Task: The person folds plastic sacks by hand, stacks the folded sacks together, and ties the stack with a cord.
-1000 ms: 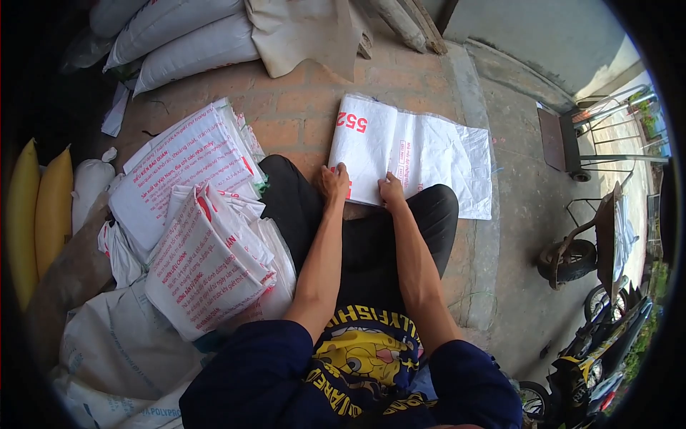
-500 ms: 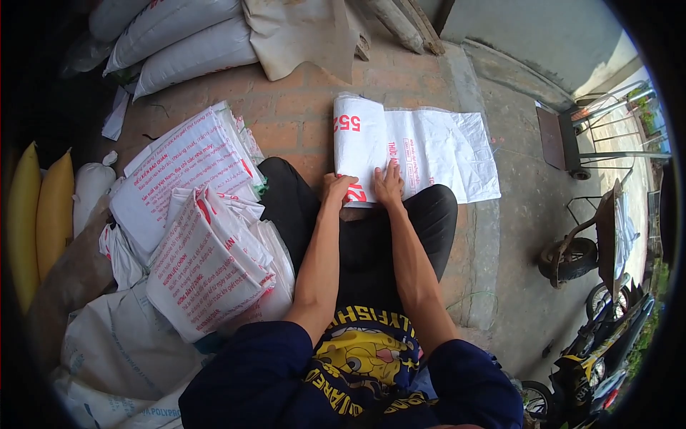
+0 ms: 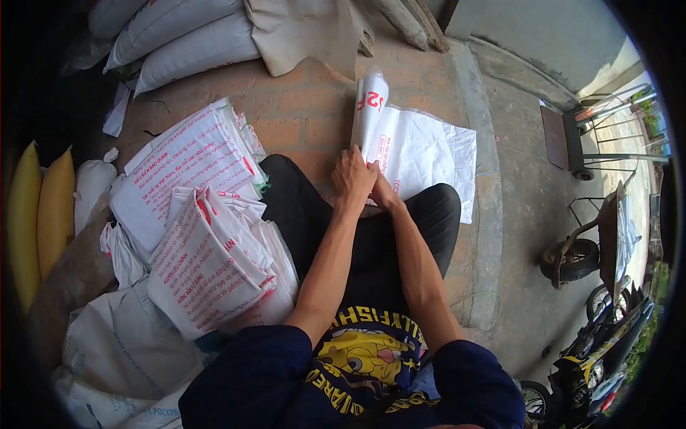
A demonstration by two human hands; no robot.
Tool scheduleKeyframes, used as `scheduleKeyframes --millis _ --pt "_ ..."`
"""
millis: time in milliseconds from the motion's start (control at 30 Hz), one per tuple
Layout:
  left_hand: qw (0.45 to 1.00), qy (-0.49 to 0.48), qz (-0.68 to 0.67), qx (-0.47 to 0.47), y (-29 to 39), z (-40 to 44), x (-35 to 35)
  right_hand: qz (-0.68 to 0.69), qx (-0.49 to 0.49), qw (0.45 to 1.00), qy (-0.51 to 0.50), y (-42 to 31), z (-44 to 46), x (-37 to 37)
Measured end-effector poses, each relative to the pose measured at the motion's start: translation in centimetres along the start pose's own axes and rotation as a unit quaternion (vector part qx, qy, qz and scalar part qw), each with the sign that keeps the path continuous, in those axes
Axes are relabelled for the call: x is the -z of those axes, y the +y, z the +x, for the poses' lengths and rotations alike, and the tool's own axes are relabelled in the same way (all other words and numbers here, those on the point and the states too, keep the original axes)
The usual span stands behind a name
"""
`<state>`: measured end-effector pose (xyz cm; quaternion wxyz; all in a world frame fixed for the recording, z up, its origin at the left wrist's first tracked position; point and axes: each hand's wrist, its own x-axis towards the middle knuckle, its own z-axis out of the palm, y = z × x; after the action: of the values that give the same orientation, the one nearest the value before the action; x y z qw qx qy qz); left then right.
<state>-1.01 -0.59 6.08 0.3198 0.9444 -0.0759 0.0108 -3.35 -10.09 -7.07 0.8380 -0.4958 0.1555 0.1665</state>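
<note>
A white printed sack (image 3: 429, 146) lies on the brick floor in front of my legs. Its left part is curled into a narrow roll, while the right part stays flat. My left hand (image 3: 352, 174) is closed around the near end of the roll. Close against it, my right hand (image 3: 384, 187) grips the sack's near edge beside the roll, its fingers partly hidden. Left of my legs are stacked flat sacks with red print (image 3: 189, 161) and a folded printed sack (image 3: 211, 264) on top of others.
Filled white sacks (image 3: 200, 57) are piled at the back left, with a beige cloth (image 3: 300, 32) beside them. Yellow sacks (image 3: 53, 214) stand at the far left. On the right are a hand cart (image 3: 557, 139), a wheelbarrow (image 3: 607, 236) and a motorbike (image 3: 593, 365).
The sack's left part has gone from a broad flat fold to a narrow roll. My left hand has moved right, up against my right hand, and the sack's right end has shifted left.
</note>
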Motion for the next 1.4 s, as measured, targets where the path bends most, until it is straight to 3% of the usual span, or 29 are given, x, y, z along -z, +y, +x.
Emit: scheduleKeyframes --millis 67,233,300,367,400,467,500,567,600,667,800,833,933,1000,1100,1167,1233,1267,1300,1400 --pt "0.998 -0.04 0.037 -0.015 0.9 -0.3 -0.6 0.231 -0.027 0.972 -0.039 -2.5 -2.3 -2.3" --pt "0.998 -0.005 0.038 -0.046 1.1 -1.4 -2.6 0.166 -0.044 0.984 0.055 -0.4 -0.3 0.8" --pt "0.999 -0.033 0.022 -0.028 0.1 -1.6 -3.6 0.186 0.011 0.98 0.069 2.2 2.5 3.8" --pt "0.997 -0.07 0.008 -0.016 -1.1 -2.2 -4.4 0.004 -0.068 0.978 0.197 -0.5 0.4 4.4" --pt "0.996 -0.078 0.007 -0.032 -2.1 -2.6 -5.6 -0.014 -0.037 0.963 0.267 -1.6 -0.3 3.7" --pt "0.993 -0.106 -0.002 -0.059 -3.1 -3.5 -7.0 -0.173 0.128 0.891 0.4 -2.4 -1.4 1.2" --pt "0.993 -0.106 -0.004 -0.061 -3.3 -3.5 -7.3 -0.27 0.139 0.851 0.428 0.1 0.5 3.3" --pt "0.989 -0.123 -0.025 -0.08 -3.9 -3.5 -8.0 -0.466 0.137 0.769 0.414 0.0 -0.8 2.2" --pt "0.989 -0.12 -0.023 -0.08 -4.1 -3.5 -7.8 -0.487 0.122 0.763 0.407 -0.2 -1.3 1.3" --pt "0.997 0.026 0.047 -0.056 -4.8 -3.8 -8.6 -0.535 0.12 0.752 0.367 -0.3 -1.7 1.0" --pt "0.985 0.019 0.094 0.143 -6.3 -3.0 -9.0 -0.627 0.04 0.716 0.304 0.7 -1.7 1.1" --pt "0.985 0.02 0.095 0.143 -6.8 -2.9 -9.4 -0.651 0.009 0.701 0.292 0.7 -1.7 1.0" --pt "0.978 0.056 0.069 0.187 -7.4 -2.4 -9.6 -0.641 -0.028 0.712 0.287 0.6 -1.7 0.5" --pt "0.971 -0.01 0.016 0.238 -7.0 -1.8 -8.5 -0.634 -0.039 0.718 0.284 0.3 -1.7 0.2" --pt "0.962 -0.006 0.012 0.271 -7.6 -1.4 -8.6 -0.625 -0.063 0.727 0.277 0.2 -1.9 0.1" --pt "0.966 -0.012 -0.085 0.244 -10.9 0.2 -10.6 -0.621 -0.071 0.731 0.274 -0.3 -1.9 -0.1" --pt "0.942 -0.086 -0.205 0.25 -8.6 0.6 -6.4 -0.572 -0.085 0.772 0.263 -0.9 -1.8 -0.2" --pt "0.953 -0.096 -0.184 0.22 -7.8 0.9 -5.4 -0.572 -0.084 0.772 0.264 -0.4 -1.0 0.7" --pt "0.962 -0.106 -0.162 0.19 -7.1 1.1 -4.6 -0.534 -0.058 0.809 0.239 0.6 0.5 2.5" --pt "0.99 -0.029 -0.095 0.098 -3.3 1.1 -1.4 -0.349 0.012 0.93 0.111 0.8 2.2 4.3"
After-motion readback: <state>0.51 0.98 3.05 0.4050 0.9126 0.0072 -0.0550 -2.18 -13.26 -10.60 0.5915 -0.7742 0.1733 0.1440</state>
